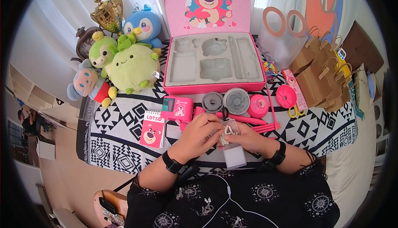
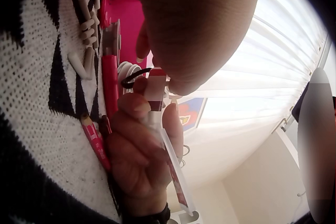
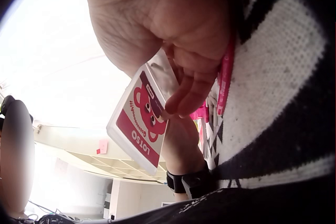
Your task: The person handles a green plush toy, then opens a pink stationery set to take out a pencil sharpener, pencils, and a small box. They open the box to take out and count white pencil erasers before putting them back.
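Note:
In the head view a small clear case (image 1: 229, 128) holding several slim white pieces (image 1: 227, 138) is between the hands, its lid (image 1: 235, 156) hanging open toward the body. My right hand (image 1: 253, 138) grips the case from the right, thumb over the pieces. My left hand (image 1: 199, 133) has curled fingertips at the case's left side, pinching at a white piece, partly hidden. In the left wrist view my right hand (image 2: 139, 148) holds the case below my left hand (image 2: 194, 19). The right wrist view shows the lid's LOTSO label (image 3: 142, 121) under my right hand (image 3: 163, 19).
Loose white pieces (image 2: 86, 29) lie on the patterned cloth. Beyond the hands are a pink stapler-like item (image 1: 177, 108), notebook (image 1: 152, 133), grey round parts (image 1: 236, 101), pink sticks (image 1: 267, 126) and scissors (image 1: 296, 112). An open pink box (image 1: 213, 88), plush toys (image 1: 134, 68) and paper bags (image 1: 321, 80) stand behind.

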`<state>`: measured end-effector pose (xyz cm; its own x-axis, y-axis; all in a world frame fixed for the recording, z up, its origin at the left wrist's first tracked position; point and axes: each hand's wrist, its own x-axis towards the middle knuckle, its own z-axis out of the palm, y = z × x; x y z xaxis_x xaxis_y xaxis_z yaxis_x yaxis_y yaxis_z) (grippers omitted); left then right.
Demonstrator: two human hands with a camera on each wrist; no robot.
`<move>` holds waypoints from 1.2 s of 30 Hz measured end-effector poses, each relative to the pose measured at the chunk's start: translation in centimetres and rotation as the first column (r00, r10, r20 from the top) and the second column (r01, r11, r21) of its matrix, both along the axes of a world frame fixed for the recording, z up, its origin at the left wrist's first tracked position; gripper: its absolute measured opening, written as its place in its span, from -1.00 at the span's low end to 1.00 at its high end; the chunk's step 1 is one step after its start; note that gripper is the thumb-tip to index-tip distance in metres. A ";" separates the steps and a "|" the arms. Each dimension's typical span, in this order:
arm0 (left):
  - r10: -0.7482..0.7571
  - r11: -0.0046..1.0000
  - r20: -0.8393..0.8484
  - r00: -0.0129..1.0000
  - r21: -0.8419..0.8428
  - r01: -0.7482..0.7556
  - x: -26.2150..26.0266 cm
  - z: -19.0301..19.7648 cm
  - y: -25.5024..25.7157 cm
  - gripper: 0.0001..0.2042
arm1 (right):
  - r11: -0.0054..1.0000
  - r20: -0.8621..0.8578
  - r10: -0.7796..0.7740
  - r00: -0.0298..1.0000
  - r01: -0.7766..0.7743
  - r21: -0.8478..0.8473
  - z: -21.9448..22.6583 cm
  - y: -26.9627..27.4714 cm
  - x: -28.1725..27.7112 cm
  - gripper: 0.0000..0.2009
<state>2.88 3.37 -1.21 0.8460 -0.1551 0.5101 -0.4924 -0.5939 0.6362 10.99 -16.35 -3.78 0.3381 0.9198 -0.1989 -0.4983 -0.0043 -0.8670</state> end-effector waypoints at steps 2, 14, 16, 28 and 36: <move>-0.001 1.000 -0.003 1.000 0.000 0.001 0.0 0.0 0.0 -0.80 | 1.000 -0.008 0.001 1.000 -0.001 0.005 0.0 0.0 0.0 -0.77; -0.005 1.000 0.001 1.000 0.007 0.004 0.0 0.0 0.0 -0.81 | 1.000 0.007 0.008 1.000 -0.008 0.012 -0.1 0.1 0.0 -0.78; 0.000 1.000 -0.004 1.000 0.006 0.000 0.0 0.1 0.0 -0.81 | 1.000 0.006 0.003 1.000 -0.003 0.012 -0.1 0.1 0.0 -0.78; 0.002 1.000 0.004 1.000 0.022 -0.002 0.0 0.0 0.0 -0.81 | 1.000 0.005 0.002 1.000 -0.003 0.025 -0.2 0.0 0.0 -0.77; 0.000 1.000 -0.007 1.000 0.018 0.000 0.0 0.1 0.0 -0.82 | 1.000 0.032 0.015 0.999 -0.016 0.021 -0.1 0.0 0.1 -0.77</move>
